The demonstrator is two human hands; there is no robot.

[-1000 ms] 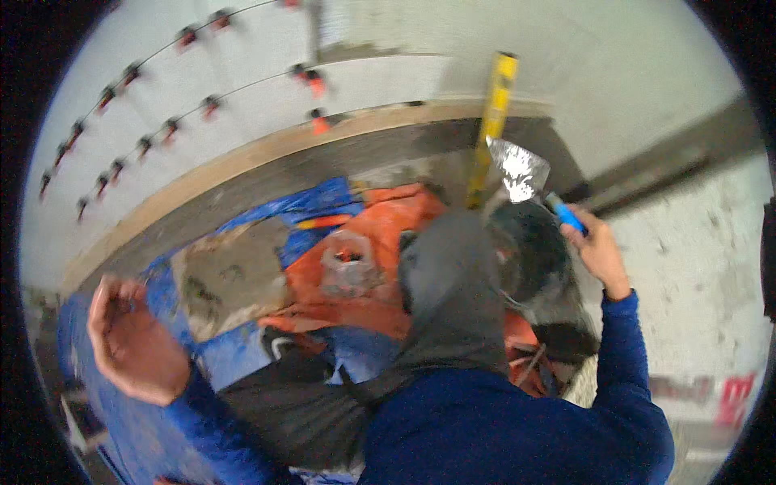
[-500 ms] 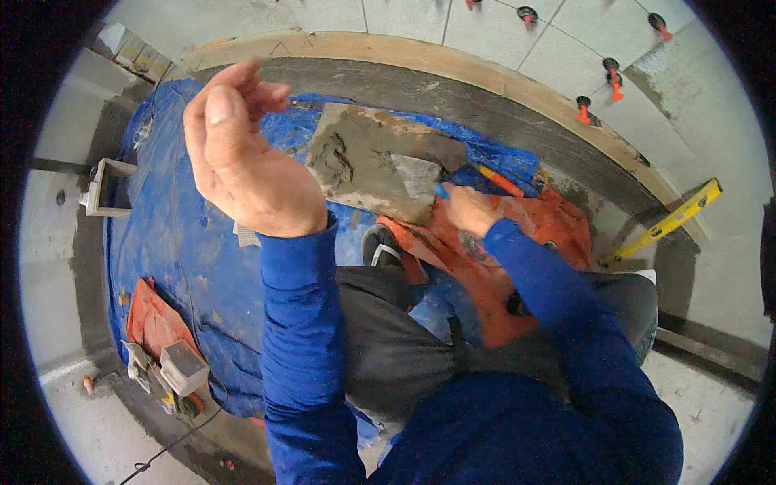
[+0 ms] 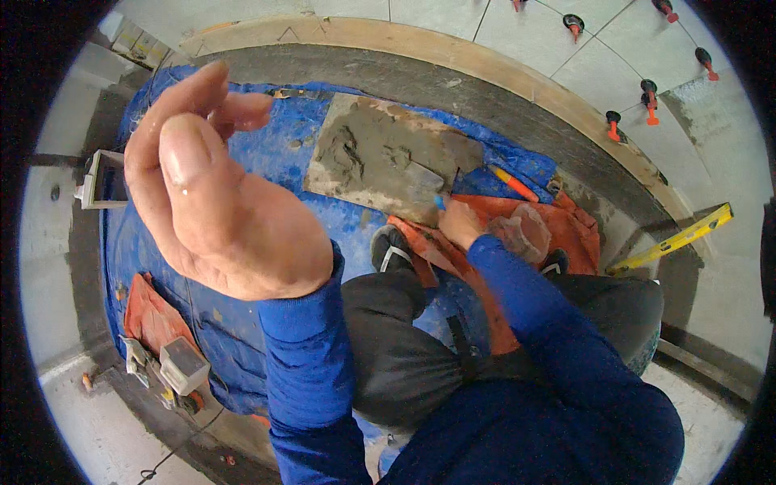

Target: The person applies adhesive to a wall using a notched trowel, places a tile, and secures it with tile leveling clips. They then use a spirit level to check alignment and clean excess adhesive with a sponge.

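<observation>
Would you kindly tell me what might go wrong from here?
The left shoe stands close to the slab, so it might nudge it or pick up mortar. The orange-handled tool lies just beside the slab and could get knocked by the trowel in the right hand.

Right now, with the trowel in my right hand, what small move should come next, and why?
Probably nudge the trowel leftward into the small mound of grey paste: your right hand grips its blue handle, and its blade lies over the slab close beside that mound. Your left hand is raised and empty.
</observation>
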